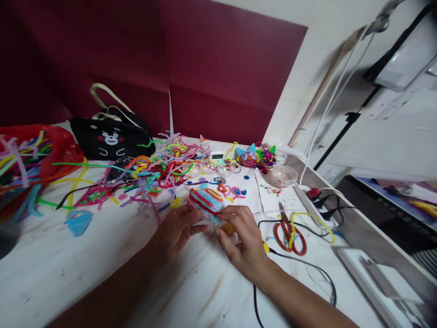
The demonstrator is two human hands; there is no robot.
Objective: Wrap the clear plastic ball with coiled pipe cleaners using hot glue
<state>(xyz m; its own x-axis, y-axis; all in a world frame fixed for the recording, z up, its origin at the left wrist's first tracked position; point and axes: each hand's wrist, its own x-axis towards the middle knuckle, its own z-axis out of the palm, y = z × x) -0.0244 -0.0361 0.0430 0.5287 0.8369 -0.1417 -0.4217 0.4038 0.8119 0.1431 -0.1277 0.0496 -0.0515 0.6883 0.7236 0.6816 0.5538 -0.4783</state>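
Note:
Between my two hands is a rounded craft piece (208, 202) covered with blue, pink, orange and red pipe cleaners. My left hand (182, 227) grips its left side, thumb and fingers around the lower edge. On the right side, my right hand (241, 234) has its fingers bent against the piece near a dark red pipe cleaner (210, 211). The underside of the piece is hidden. Just beyond it lie small coiled pipe-cleaner shapes (235, 192).
Orange-handled scissors (290, 234) and a black cable lie right of my hands. A pile of pipe cleaners (164, 166), a black bag (109, 139), two finished cat-like figures (256, 157) and a clear bowl (283, 175) stand behind. Power strips (362, 278) line the right edge.

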